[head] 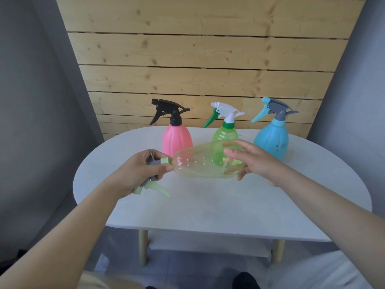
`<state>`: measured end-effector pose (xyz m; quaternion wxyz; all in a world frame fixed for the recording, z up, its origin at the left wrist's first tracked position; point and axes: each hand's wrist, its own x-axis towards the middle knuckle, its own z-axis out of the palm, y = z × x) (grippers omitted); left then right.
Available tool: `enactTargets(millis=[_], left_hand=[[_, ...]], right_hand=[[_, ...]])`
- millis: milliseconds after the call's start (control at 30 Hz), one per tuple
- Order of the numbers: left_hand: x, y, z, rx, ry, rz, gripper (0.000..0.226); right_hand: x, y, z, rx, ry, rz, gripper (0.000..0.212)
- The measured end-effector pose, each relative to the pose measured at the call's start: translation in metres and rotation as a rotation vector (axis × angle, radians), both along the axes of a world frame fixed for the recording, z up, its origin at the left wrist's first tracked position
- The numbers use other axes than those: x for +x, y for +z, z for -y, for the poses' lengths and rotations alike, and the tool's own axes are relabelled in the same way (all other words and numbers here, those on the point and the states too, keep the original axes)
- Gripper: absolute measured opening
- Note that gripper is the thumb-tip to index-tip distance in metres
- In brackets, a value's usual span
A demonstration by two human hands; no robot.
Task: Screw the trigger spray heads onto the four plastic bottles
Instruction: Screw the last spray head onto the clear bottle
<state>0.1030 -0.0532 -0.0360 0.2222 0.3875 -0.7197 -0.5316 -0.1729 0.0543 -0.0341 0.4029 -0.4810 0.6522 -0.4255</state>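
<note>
Stood along the table's (208, 205) far edge: three capped bottles, left (177, 138), middle (226, 132), right (271, 140). Held sideways before them above the table's middle: fourth bottle (204, 163), neck leftward, spray head (152, 176) at that end.

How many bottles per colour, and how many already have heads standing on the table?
Pink bottle: 1, black head, standing
Green bottle: 1, white and green head, standing
Blue bottle: 1, grey and blue head, standing
Clear yellow-green bottle: 1, held sideways between left hand and right hand
Total: 4 bottles, 3 standing with heads
</note>
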Motion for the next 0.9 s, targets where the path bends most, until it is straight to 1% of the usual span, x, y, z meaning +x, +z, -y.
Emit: enactTargets(millis=[100,233,400,600,733,800,867,900], left_hand=[[0.001,0.001,0.000,-0.037,0.010,0.013,0.027],[0.003,0.004,-0.001,-0.058,0.013,0.022,0.031],[0.003,0.005,-0.003,-0.088,0.008,0.018,0.033],[0.003,0.005,-0.003,-0.109,0.004,0.027,0.033],[0.000,0.006,-0.003,-0.107,-0.005,0.007,0.031],[-0.001,0.006,-0.003,-0.038,-0.037,-0.038,0.038],[0.000,0.008,-0.001,0.078,-0.045,-0.187,0.044],[0.002,0.009,0.001,0.131,-0.041,-0.285,0.039]], right_hand=[[0.003,-0.001,0.003,0.029,-0.015,0.016,0.069],[0.003,-0.001,0.005,0.035,0.020,0.067,0.060],[0.005,0.001,0.005,0.087,0.030,0.083,0.068],[0.005,0.003,0.003,0.113,0.023,0.102,0.067],[0.006,0.000,-0.001,0.114,0.037,0.195,0.064],[0.005,0.002,-0.004,0.110,0.034,0.215,0.056],[0.002,0.004,-0.006,0.088,0.011,0.239,0.052],[0.001,0.006,-0.007,0.075,0.004,0.263,0.052]])
